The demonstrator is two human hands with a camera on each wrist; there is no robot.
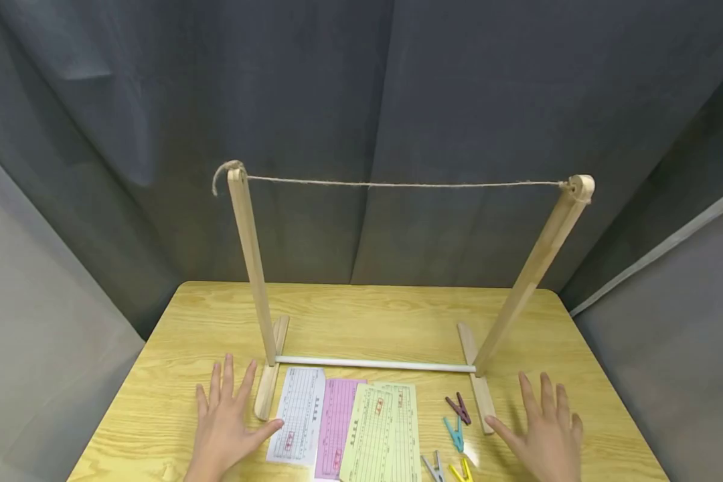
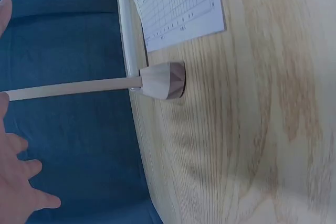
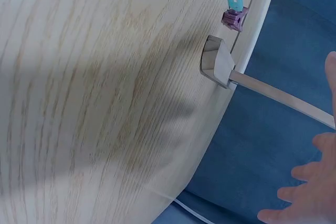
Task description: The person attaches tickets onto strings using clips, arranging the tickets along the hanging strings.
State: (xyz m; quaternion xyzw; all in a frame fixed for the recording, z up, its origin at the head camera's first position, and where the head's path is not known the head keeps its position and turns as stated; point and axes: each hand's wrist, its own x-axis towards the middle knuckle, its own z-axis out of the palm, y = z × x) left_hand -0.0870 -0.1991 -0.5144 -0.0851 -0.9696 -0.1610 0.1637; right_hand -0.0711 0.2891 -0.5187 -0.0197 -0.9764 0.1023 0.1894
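My left hand [image 1: 223, 418] spreads its fingers above the table's left side, thumb near a white printed slip [image 1: 298, 415]. On the right, my right hand [image 1: 545, 432] is spread too, holding nothing, beside the stand's right foot [image 1: 483, 395]. Between the hands lie a pink slip [image 1: 337, 422] and two overlapping green slips [image 1: 367, 435]. Several clothespins lie right of the slips: purple [image 1: 459, 408], teal [image 1: 454, 434], grey [image 1: 435, 466] and yellow [image 1: 461, 471]. The left wrist view shows the white slip [image 2: 181, 11] beyond the stand's foot [image 2: 163, 81].
A wooden stand has a left post [image 1: 253, 268] and a right post [image 1: 530, 274], joined low by a white rod [image 1: 373, 364]. Twine [image 1: 397, 185] stretches between their tops, one end dangling left. Grey curtains [image 1: 313, 87] hang behind the wooden table [image 1: 373, 314].
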